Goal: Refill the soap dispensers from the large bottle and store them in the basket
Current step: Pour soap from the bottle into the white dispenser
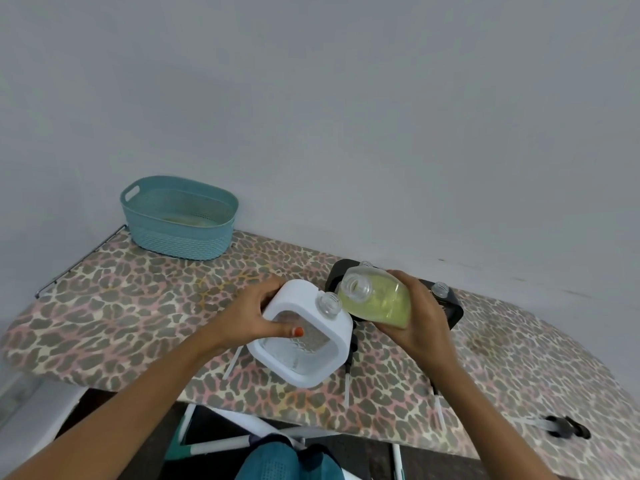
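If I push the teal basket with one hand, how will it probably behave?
The teal basket looks like thin perforated plastic, so it is probably light and slides easily. Its wide, low shape makes tipping unlikely.

Left hand: bare forearm reaching in from lower left; fingers curled over the edge of a white square plastic soap dispenser, thumb pressed on its clear front.
Right hand: bare forearm from lower right; fingers wrapped round a tilted clear plastic bottle of yellow-green liquid.

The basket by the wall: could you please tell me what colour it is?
The basket is teal, shown clearly in the head view.
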